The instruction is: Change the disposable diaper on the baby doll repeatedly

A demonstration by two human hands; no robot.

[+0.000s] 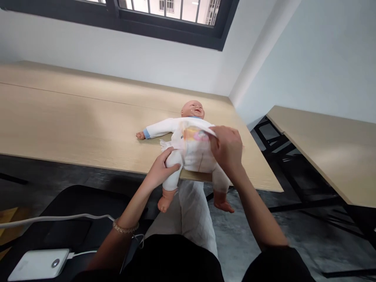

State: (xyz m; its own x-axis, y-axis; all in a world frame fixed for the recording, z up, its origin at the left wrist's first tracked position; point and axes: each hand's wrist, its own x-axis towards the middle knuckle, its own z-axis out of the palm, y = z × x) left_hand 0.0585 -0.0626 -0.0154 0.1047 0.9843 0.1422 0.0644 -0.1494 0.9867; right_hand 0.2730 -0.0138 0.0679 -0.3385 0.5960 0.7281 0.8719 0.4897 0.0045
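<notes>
A baby doll [164, 125] in a white outfit with blue cuffs lies on its back on the table, its head towards the window and its feet hanging over the front edge. Around its hips is a white diaper [198, 154] with a coloured print on the front, blurred by motion. My left hand [163, 166] is closed around the doll's thigh on the left side, thumb on top. With bent fingers, my right hand [227, 147] grips the upper edge of the diaper on the right; its fingertips are partly hidden and smeared.
The wooden table [73, 117] runs along the wall under a dark-framed window [170, 31]. A second table [329, 149] stands to the right. At lower left, a black chair [79, 199] carries a white power bank [41, 264] with cables.
</notes>
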